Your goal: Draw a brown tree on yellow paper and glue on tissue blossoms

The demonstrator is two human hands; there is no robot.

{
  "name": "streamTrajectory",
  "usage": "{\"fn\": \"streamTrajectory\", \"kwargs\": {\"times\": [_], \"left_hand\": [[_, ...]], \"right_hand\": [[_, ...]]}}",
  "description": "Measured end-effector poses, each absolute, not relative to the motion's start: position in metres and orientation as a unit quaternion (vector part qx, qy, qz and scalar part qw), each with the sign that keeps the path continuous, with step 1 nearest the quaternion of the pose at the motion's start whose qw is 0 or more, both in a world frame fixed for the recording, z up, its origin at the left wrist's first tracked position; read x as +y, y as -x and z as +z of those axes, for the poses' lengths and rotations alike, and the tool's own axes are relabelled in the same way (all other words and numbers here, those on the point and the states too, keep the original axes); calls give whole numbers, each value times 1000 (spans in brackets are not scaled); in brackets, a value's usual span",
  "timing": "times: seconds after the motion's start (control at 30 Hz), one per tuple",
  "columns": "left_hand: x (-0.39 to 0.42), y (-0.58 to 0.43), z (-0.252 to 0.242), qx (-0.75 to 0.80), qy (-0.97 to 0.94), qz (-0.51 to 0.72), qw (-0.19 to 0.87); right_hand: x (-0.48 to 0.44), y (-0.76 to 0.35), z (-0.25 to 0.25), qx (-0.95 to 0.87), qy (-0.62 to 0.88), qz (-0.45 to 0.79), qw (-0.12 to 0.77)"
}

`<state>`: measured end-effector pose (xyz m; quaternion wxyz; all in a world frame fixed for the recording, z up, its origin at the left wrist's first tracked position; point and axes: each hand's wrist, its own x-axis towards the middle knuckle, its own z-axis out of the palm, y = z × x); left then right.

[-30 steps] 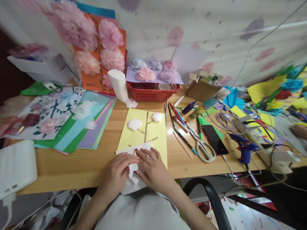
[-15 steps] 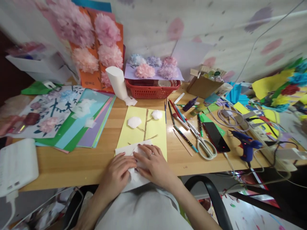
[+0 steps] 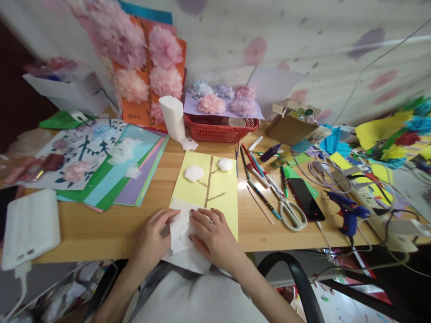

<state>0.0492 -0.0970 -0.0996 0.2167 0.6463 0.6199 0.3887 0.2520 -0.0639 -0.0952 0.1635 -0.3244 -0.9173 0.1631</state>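
White tissue paper (image 3: 182, 233) lies at the table's front edge, partly over the lower part of a yellow sheet (image 3: 178, 181). My left hand (image 3: 156, 235) pinches the tissue's left side between thumb and fingers. My right hand (image 3: 213, 233) lies on its right side with the fingers stretched out, a ring on one finger. The yellow sheet shows a brown branch (image 3: 209, 179) and two white paper blobs, a larger one (image 3: 194, 173) on the left and a smaller one (image 3: 225, 164) at upper right.
Right of the yellow sheet lie pens, scissors (image 3: 292, 215), a phone (image 3: 306, 199) and a blue glue gun (image 3: 348, 211). Coloured sheets (image 3: 141, 179) and a white power bank (image 3: 31, 229) are on the left. A red basket (image 3: 220, 133) and tissue roll (image 3: 172, 119) stand behind.
My left hand has moved left, away from my right hand, with its edge of the tissue. More of the tissue's middle shows. The view has shifted slightly.
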Motion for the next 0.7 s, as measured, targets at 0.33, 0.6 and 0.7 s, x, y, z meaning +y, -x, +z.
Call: {"fn": "streamTrajectory", "kwargs": {"times": [0.33, 0.6, 0.7], "left_hand": [[-88, -62, -96, 575, -699, 396, 155], [-99, -62, -93, 441, -821, 355, 68], [-101, -59, -99, 441, -830, 337, 59]], "right_hand": [[-67, -254, -92, -909, 355, 136, 170], [-71, -252, -97, -899, 373, 136, 187], [-72, -251, -95, -897, 379, 136, 184]]}}
